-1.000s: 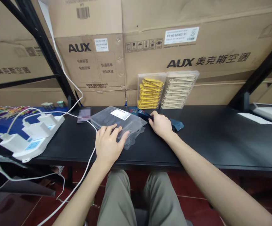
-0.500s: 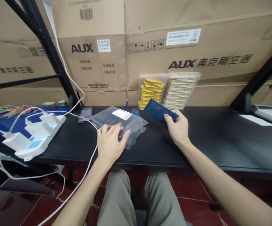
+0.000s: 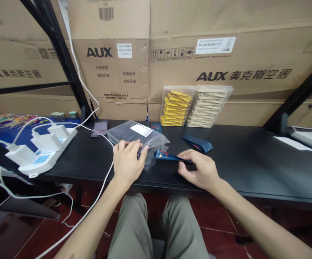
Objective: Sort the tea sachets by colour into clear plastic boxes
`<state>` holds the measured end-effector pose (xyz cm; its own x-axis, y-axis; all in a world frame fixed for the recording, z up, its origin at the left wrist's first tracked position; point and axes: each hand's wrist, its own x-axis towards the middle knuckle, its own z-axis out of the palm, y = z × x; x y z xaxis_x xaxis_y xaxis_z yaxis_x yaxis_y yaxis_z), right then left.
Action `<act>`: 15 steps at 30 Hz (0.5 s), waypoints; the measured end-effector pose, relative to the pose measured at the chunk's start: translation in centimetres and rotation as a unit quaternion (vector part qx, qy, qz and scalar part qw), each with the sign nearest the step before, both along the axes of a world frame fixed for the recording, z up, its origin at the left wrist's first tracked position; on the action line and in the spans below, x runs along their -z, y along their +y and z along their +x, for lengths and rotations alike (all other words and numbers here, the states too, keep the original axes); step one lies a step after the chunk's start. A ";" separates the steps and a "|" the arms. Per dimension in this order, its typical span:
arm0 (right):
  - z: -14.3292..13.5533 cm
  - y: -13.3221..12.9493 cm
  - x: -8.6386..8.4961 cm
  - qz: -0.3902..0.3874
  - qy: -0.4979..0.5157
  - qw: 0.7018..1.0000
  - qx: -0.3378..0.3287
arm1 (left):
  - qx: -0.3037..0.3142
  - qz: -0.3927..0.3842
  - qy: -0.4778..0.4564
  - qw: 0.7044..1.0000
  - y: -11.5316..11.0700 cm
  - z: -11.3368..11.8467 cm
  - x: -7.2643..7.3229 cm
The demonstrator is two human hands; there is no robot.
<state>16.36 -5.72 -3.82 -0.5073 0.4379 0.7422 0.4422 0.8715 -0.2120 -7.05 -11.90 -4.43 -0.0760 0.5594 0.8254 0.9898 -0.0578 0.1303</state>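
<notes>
A flattened clear plastic box point(image 3: 118, 131) with a white label lies on the black table. My left hand point(image 3: 127, 156) rests over its front edge, fingers curled on the plastic and thumb by the ragged open end. My right hand point(image 3: 199, 167) pinches a narrow dark blue packet point(image 3: 165, 155) between thumb and fingers, low over the table, its left tip close to the box's open end. Just behind that hand lies another folded dark blue packet point(image 3: 197, 142), apart from it. A small blue printed piece point(image 3: 156, 127) lies behind the box.
Clear boxes of yellow packets point(image 3: 176, 108) and cream packets point(image 3: 209, 107) stand against the cardboard. At left are a white power strip point(image 3: 48, 151) with plugs and a white cable point(image 3: 108, 172) crossing the table edge. White paper point(image 3: 293, 142) lies at right.
One blue packet now lies on the table behind my right hand. That hand has come down and nearer, holding a blue packet pointed toward the plastic box. My left hand has barely moved.
</notes>
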 end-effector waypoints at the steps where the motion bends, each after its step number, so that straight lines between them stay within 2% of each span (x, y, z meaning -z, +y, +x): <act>1: 0.0 0.1 0.1 0.007 -0.008 1.000 -0.008 | 0.001 0.000 -0.001 1.000 0.0 0.0 0.0; 7: -0.9 0.8 0.6 0.026 -0.063 0.998 0.006 | 0.003 0.004 0.010 1.000 0.0 0.1 0.2; 12: -2.7 0.4 0.5 -0.020 -0.114 0.993 0.027 | 0.008 -0.011 -0.009 1.000 -0.1 0.2 0.1; 15: -4.1 -0.2 0.4 -0.066 -0.119 0.991 0.012 | 0.017 -0.011 -0.033 0.999 -0.1 0.1 -0.1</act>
